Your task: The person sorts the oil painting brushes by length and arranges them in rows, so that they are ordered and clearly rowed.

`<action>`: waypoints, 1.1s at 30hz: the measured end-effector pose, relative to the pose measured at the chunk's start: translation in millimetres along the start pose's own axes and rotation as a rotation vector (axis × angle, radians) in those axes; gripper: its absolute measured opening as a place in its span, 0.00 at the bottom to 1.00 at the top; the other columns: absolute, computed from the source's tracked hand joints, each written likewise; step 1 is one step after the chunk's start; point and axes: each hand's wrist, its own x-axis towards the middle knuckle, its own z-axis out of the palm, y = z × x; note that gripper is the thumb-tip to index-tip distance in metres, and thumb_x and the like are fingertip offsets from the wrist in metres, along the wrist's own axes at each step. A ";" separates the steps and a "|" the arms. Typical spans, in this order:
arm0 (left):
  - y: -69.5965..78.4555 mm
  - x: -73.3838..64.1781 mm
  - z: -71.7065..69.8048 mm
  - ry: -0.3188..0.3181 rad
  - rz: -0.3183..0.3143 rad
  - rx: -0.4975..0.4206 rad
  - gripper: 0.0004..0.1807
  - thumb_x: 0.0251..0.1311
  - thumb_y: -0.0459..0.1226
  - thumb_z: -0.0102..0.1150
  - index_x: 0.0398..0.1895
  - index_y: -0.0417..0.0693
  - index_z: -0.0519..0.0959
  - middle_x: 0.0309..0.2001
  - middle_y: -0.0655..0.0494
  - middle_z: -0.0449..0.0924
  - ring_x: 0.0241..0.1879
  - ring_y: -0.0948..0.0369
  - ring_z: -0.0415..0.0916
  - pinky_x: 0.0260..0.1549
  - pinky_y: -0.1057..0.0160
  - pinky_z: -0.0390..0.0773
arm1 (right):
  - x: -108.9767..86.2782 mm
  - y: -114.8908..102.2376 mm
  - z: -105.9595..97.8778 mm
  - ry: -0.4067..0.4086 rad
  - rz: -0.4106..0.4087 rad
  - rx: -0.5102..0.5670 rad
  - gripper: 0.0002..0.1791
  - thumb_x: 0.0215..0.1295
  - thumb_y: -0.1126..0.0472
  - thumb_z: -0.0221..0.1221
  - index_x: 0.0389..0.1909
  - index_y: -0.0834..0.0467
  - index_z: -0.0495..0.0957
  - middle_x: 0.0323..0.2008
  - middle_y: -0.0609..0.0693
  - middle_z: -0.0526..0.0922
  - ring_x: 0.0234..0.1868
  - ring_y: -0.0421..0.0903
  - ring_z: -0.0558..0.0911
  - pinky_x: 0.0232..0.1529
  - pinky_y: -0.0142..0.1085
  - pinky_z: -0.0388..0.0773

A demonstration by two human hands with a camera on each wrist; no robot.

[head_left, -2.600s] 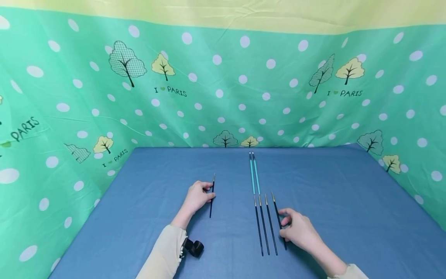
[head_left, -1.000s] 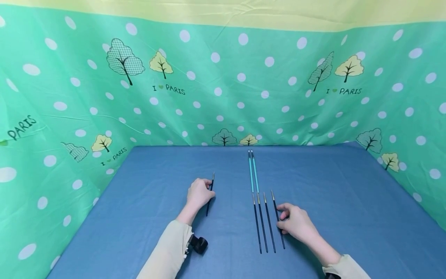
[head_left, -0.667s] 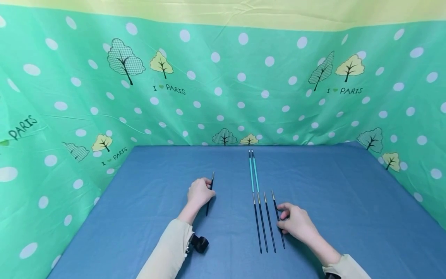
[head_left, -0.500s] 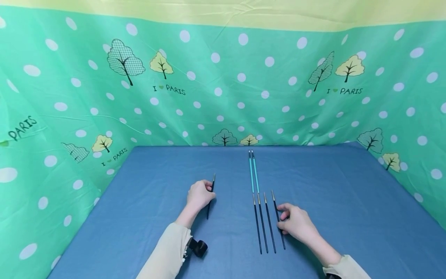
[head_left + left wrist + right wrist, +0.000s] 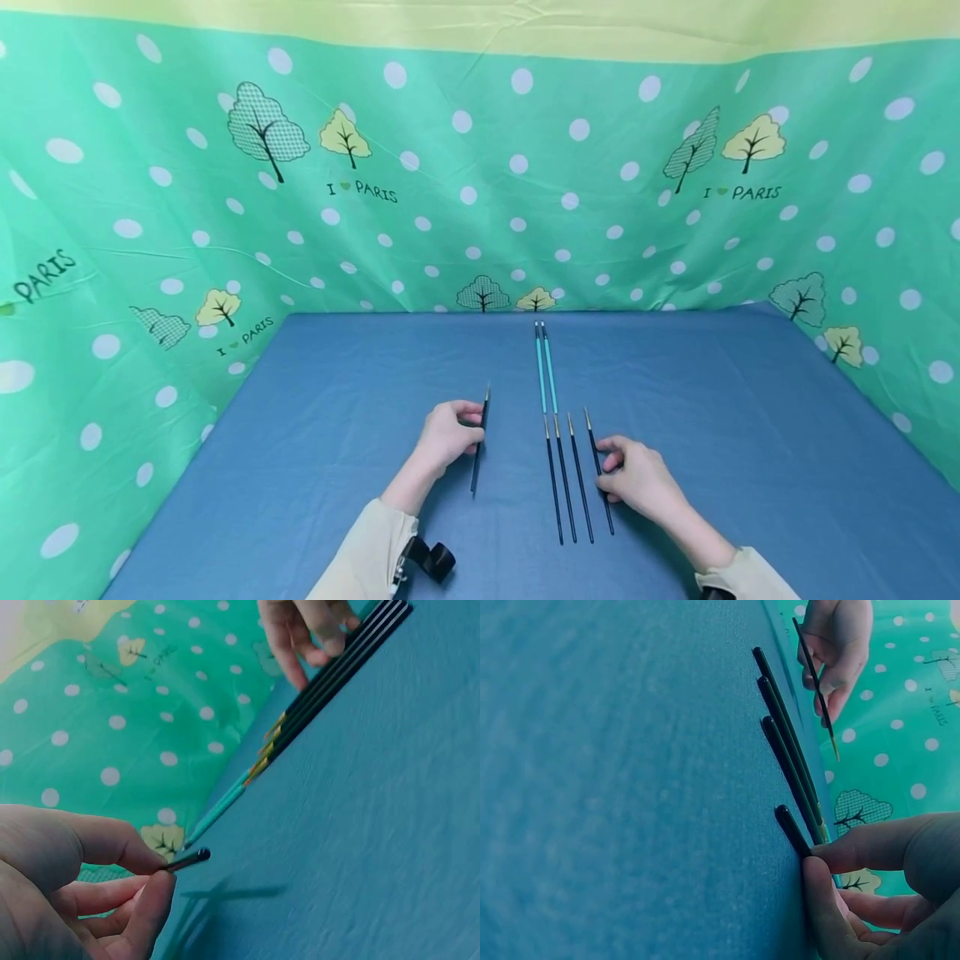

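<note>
My left hand [image 5: 450,435] pinches a thin black paintbrush [image 5: 476,471] between thumb and fingers, bristles pointing away from me. In the left wrist view that brush's rounded handle end [image 5: 199,856] juts past the fingertips, and its shadow falls on the cloth. My right hand [image 5: 641,477] pinches the rightmost black paintbrush [image 5: 608,517], which lies along the table. Just left of it, three more black paintbrushes [image 5: 567,492] with gold ferrules lie side by side. Beyond their tips are two teal-handled paintbrushes [image 5: 551,375], lying parallel with white tips toward the back.
A blue cloth [image 5: 337,375] covers the table. Green dotted fabric [image 5: 420,250] printed with trees hangs behind the back edge and along the sides. A black wrist camera [image 5: 435,560] sticks out from the left sleeve, low over the cloth.
Carrying its black paintbrush, the left hand has shifted right and a little toward me, closer to the row. The right hand stays at the rightmost brush, almost unmoved.
</note>
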 end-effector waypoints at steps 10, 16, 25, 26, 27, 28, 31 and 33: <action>3.1 -11.2 19.7 -0.113 0.000 -0.142 0.22 0.48 0.23 0.56 0.50 0.35 0.75 0.40 0.44 0.77 0.25 0.62 0.77 0.24 0.64 0.83 | 0.5 2.5 -0.8 -0.018 0.001 0.026 0.28 0.46 0.71 0.63 0.53 0.64 0.71 0.28 0.52 0.72 0.20 0.42 0.76 0.20 0.33 0.80; 6.1 -18.5 32.9 -0.104 -0.016 -0.174 0.21 0.47 0.23 0.57 0.49 0.35 0.76 0.38 0.46 0.77 0.24 0.62 0.76 0.24 0.65 0.83 | 1.5 3.7 -0.8 -0.018 0.011 0.049 0.28 0.46 0.71 0.64 0.53 0.63 0.72 0.28 0.52 0.72 0.20 0.42 0.76 0.20 0.32 0.80; 7.6 -27.5 49.2 -0.075 -0.032 -0.161 0.21 0.45 0.21 0.57 0.48 0.35 0.76 0.36 0.48 0.75 0.24 0.61 0.76 0.22 0.65 0.82 | 1.8 4.1 -1.0 -0.015 0.010 0.050 0.28 0.46 0.71 0.64 0.53 0.63 0.72 0.28 0.52 0.72 0.20 0.42 0.76 0.20 0.32 0.80; 7.0 -28.0 51.0 -0.071 -0.031 -0.158 0.21 0.45 0.21 0.57 0.47 0.35 0.76 0.36 0.49 0.75 0.23 0.61 0.76 0.21 0.65 0.82 | 2.0 4.3 -0.9 -0.015 0.008 0.046 0.28 0.46 0.71 0.64 0.53 0.63 0.72 0.28 0.52 0.72 0.20 0.42 0.76 0.20 0.32 0.80; 6.7 -28.4 52.5 -0.068 -0.032 -0.155 0.21 0.44 0.21 0.57 0.47 0.35 0.76 0.35 0.49 0.75 0.23 0.61 0.75 0.21 0.65 0.82 | 2.3 4.3 -0.7 -0.014 0.010 0.046 0.28 0.46 0.71 0.64 0.53 0.63 0.72 0.28 0.52 0.72 0.20 0.41 0.76 0.20 0.32 0.80; 6.1 -28.5 54.0 -0.064 -0.030 -0.150 0.21 0.44 0.21 0.57 0.47 0.35 0.76 0.35 0.49 0.75 0.22 0.62 0.75 0.21 0.65 0.82 | 2.4 4.2 -0.7 -0.014 0.009 0.043 0.28 0.46 0.71 0.64 0.53 0.63 0.72 0.28 0.52 0.72 0.20 0.41 0.76 0.20 0.33 0.80; 6.4 -31.0 56.7 -0.060 -0.019 -0.132 0.21 0.44 0.20 0.58 0.47 0.34 0.76 0.34 0.50 0.75 0.21 0.62 0.75 0.20 0.66 0.82 | 3.0 4.1 -0.7 -0.014 0.011 0.045 0.28 0.46 0.71 0.63 0.53 0.63 0.72 0.28 0.51 0.72 0.20 0.41 0.76 0.21 0.33 0.80; 7.1 -32.8 58.0 -0.058 -0.013 -0.112 0.21 0.44 0.21 0.59 0.47 0.34 0.76 0.33 0.50 0.74 0.21 0.62 0.75 0.20 0.66 0.82 | 2.8 3.7 -0.7 -0.014 0.010 0.045 0.28 0.46 0.71 0.63 0.53 0.63 0.72 0.28 0.51 0.72 0.21 0.41 0.76 0.21 0.33 0.80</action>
